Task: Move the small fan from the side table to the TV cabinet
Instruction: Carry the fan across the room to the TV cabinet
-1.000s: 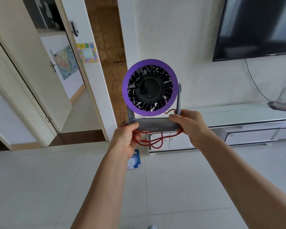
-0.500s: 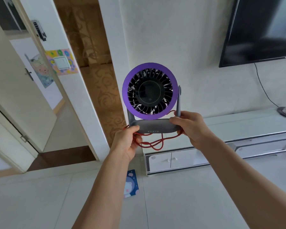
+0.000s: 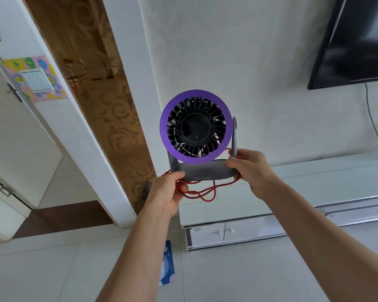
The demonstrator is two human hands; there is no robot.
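Ideally the left hand (image 3: 169, 194) and right hand (image 3: 250, 168), each gripping the purple-ringed round fan's grey base (image 3: 202, 171), lower it level onto the white glossy TV cabinet (image 3: 314, 171), its dangling red cord (image 3: 205, 191) tucked clear.

Pale tiled floor (image 3: 52, 269) — blue card (image 3: 167, 263) flat on it

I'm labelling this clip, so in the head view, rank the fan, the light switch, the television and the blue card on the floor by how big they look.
1. television, though cut off by the frame
2. fan, enlarged by nearness
3. light switch and blue card: look alike, too close to rank
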